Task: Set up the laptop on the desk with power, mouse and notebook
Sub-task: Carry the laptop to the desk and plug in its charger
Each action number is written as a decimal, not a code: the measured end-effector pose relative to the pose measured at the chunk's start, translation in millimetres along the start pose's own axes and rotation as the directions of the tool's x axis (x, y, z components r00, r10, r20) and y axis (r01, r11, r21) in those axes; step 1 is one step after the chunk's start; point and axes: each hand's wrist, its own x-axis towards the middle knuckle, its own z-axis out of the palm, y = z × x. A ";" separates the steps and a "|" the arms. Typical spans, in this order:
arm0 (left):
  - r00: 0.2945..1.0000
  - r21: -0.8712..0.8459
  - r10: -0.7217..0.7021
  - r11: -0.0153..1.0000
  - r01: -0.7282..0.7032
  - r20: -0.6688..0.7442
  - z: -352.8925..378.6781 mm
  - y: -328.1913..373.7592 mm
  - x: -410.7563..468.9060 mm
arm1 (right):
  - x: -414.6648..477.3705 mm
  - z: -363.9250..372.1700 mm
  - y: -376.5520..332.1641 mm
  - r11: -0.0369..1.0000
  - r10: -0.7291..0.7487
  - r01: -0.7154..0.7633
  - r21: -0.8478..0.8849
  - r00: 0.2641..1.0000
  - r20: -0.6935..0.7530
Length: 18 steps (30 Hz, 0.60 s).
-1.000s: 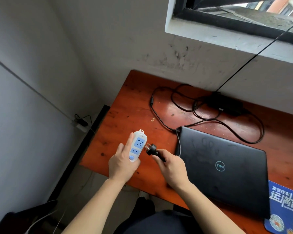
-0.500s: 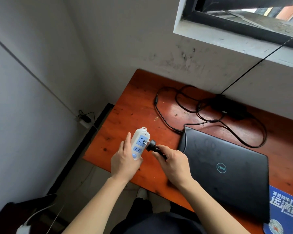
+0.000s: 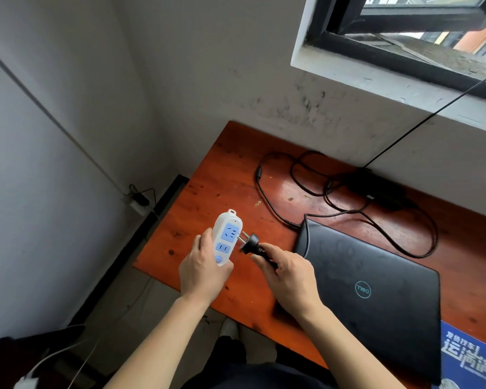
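Observation:
My left hand grips a white power strip with blue sockets, held upright over the desk's left front corner. My right hand pinches a black plug; its metal prongs point at the strip's top socket and their tips touch it. A closed black laptop lies on the red-brown desk. Behind it sits the black power adapter with its cable looped across the desk. A blue mouse pad shows at the right front edge.
A grey wall stands to the left and behind the desk, with a window above. A wall outlet with a black plug sits low at the left. White cables lie on the floor below.
The plug has closed the gap to the strip: its prongs were apart from the top socket a second ago and now meet it. The camera view has shifted slightly.

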 end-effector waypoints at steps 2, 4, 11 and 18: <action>0.999 -0.008 0.042 0.999 -0.042 -0.018 -2.8 2.5 -0.7 | 1.0 -2.4 -2.8 1.000 -0.002 0.002 -0.004 1.000 0.012; 0.996 -0.010 0.083 0.997 -0.083 -0.035 -5.0 5.7 -2.0 | 1.7 -3.9 -4.7 1.000 -0.014 0.015 -0.012 1.000 0.016; 0.960 0.084 0.265 0.962 -0.258 -0.093 -13.6 9.3 -3.1 | 4.3 -21.5 -10.3 0.999 -0.018 0.023 -0.049 0.995 0.095; 0.955 0.131 0.274 0.957 -0.260 -0.110 -17.8 26.0 -8.8 | 15.9 -35.1 -24.0 0.961 -0.043 0.085 -0.265 0.986 0.161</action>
